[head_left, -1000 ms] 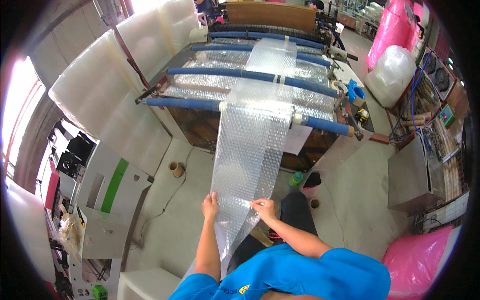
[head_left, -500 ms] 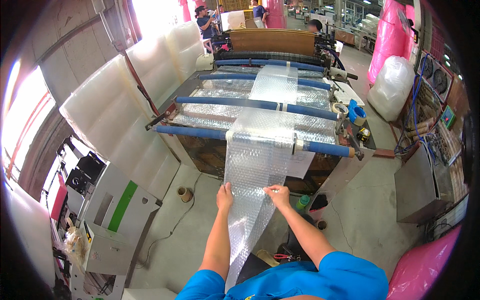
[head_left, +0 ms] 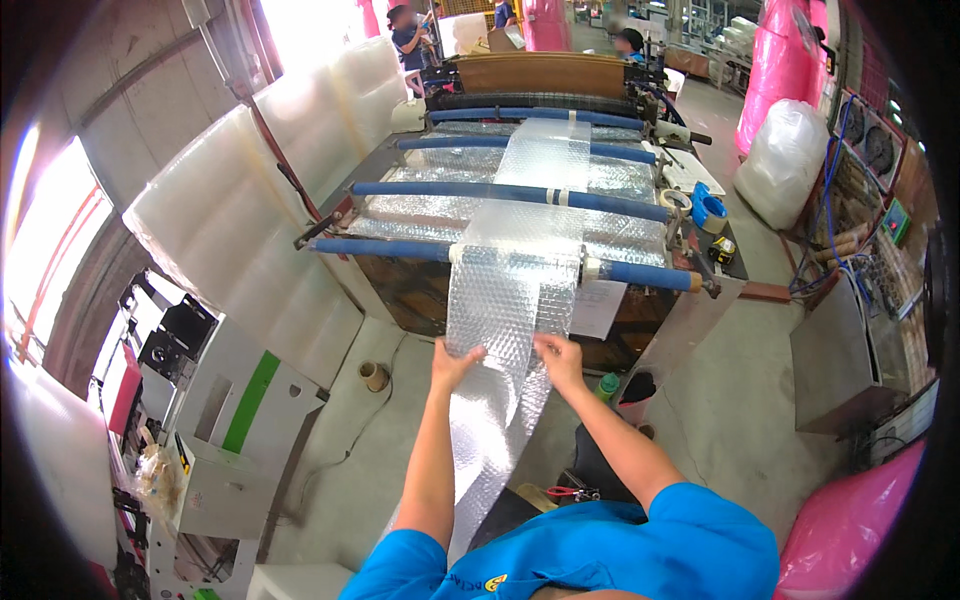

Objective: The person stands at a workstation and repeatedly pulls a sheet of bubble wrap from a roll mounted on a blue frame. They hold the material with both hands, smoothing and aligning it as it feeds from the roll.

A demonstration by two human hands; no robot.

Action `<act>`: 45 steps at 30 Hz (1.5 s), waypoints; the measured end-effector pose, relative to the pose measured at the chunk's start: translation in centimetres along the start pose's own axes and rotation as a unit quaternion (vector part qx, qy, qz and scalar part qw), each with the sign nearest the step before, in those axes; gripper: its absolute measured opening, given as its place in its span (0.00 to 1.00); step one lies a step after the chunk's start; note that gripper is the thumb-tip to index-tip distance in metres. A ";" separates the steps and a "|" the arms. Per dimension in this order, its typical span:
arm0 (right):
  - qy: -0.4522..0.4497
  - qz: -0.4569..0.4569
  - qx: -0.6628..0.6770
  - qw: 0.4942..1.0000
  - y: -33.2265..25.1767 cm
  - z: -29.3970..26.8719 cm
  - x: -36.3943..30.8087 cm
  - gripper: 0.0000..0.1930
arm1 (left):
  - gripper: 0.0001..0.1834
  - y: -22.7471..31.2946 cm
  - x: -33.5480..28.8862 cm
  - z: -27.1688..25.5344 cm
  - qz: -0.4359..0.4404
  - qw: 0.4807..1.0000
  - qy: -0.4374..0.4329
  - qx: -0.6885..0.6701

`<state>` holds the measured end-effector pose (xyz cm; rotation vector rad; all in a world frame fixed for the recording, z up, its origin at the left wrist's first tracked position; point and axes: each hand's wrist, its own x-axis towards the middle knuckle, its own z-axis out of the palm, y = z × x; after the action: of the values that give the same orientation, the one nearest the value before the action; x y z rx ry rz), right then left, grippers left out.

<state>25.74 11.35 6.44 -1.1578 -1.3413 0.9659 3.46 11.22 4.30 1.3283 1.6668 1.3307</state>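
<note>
A clear strip of bubble wrap (head_left: pixel 500 300) runs over blue rollers and hangs down toward my lap. At its left edge my left hand (head_left: pixel 455 366) is closed on the strip, thumb lying across the front and the other fingers mostly hidden. The right edge is pinched by my right hand (head_left: pixel 560 362), with its thumb and forefinger together. Between my hands a lengthwise line shows in the plastic, like a fold or overlapping layer. Below them the strip slants down between my forearms. The nearest blue roller (head_left: pixel 640 273) carries it, with a white band beside the strip.
Behind the rollers stands a machine with a brown panel (head_left: pixel 540 75). A tape measure (head_left: pixel 720 250) and blue tape roll (head_left: pixel 709 212) lie on its right side. A grey-white machine (head_left: pixel 225 420) is at left, a metal cabinet (head_left: pixel 845 365) at right. People work farther back.
Both hands have moved slightly up along the strip. My left thumb now reaches farther across the plastic, and the lower part of the strip has swung and spread a little to the left.
</note>
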 end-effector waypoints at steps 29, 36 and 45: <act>-0.153 0.250 0.071 0.953 -2.5 1.6 -12.7 0.11 | 0.19 0.3 -14.4 -7.7 -0.102 0.976 0.094 0.165; -0.120 0.251 0.041 0.960 0.3 2.2 -11.9 0.11 | 0.20 -5.2 -12.7 -5.9 -0.106 0.984 0.078 0.121; -0.111 0.251 0.050 0.960 1.7 2.0 -12.3 0.10 | 0.24 -5.2 -12.5 -5.5 -0.153 0.976 0.098 0.119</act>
<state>23.43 -0.21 2.03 -1.3730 -1.1717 1.5490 0.60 -2.35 -0.44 1.0349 2.1234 1.1367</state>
